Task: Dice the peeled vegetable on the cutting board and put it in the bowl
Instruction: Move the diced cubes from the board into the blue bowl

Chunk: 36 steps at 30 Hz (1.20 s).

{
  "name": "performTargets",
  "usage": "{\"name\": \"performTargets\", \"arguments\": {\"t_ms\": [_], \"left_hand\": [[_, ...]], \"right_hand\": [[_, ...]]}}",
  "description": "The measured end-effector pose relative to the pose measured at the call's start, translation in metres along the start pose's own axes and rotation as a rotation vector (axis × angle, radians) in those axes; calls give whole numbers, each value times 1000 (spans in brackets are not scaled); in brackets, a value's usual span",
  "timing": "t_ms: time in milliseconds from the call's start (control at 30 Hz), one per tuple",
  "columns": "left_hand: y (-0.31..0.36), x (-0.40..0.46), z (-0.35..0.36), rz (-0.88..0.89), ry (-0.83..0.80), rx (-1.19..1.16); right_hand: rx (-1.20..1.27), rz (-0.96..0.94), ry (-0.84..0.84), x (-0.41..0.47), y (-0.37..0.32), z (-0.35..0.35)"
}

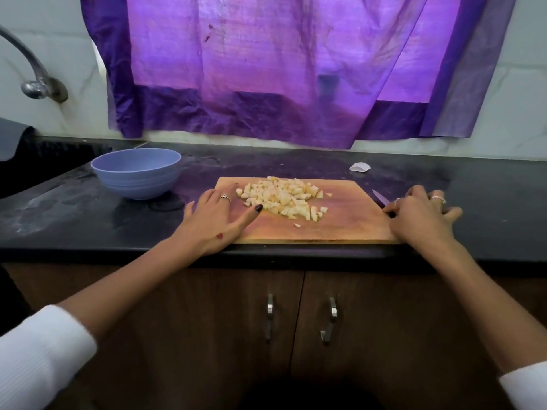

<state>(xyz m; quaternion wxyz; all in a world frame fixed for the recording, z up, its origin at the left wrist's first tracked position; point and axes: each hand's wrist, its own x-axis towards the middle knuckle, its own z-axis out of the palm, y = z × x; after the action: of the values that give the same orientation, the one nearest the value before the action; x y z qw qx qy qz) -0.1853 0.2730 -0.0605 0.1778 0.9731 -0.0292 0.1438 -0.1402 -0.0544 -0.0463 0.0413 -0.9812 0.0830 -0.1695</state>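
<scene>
A pile of pale diced vegetable pieces (pixel 284 198) lies on the wooden cutting board (pixel 340 229), which sits at the counter's front edge. An empty blue bowl (pixel 136 173) stands on the counter to the left of the board. My left hand (pixel 214 220) rests flat on the board's left end, fingers straight, with the thumb tip touching the edge of the pile. My right hand (pixel 420 216) lies just past the board's right edge, its fingers curled over the handle of a purple knife (pixel 378 198). The blade lies low on the counter and points away to the left.
A small white scrap (pixel 359 167) lies on the black counter (pixel 74 214) behind the board. A purple curtain (pixel 266 69) hangs over the back wall. A tap (pixel 32 81) and sink area are at far left. Cabinet doors with handles (pixel 299 318) are below the counter.
</scene>
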Motion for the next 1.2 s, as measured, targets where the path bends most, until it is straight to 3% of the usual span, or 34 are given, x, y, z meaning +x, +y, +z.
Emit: {"name": "performTargets", "arguments": {"t_ms": [100, 167, 333, 500, 600, 700, 967, 1200], "left_hand": [[0, -2, -3, 20, -45, -35], [3, -7, -7, 55, -81, -10], [-4, -3, 2, 146, -78, 86], [-11, 2, 13, 213, 9, 121], [-8, 0, 9, 187, 25, 109], [1, -1, -1, 94, -140, 102], [11, 1, -16, 39, -308, 76], [14, 8, -18, 4, -332, 102]], "right_hand": [[154, -115, 26, 38, -7, -11], [310, -315, -33, 61, -26, -18], [570, -747, -377, 109, -96, -5], [548, -1016, -703, 139, -151, 27], [557, -1016, -828, 141, -161, 33], [534, -1008, -853, 132, -157, 31], [335, -1012, -801, 99, -142, 17], [208, -997, -703, 72, -141, 2]]}}
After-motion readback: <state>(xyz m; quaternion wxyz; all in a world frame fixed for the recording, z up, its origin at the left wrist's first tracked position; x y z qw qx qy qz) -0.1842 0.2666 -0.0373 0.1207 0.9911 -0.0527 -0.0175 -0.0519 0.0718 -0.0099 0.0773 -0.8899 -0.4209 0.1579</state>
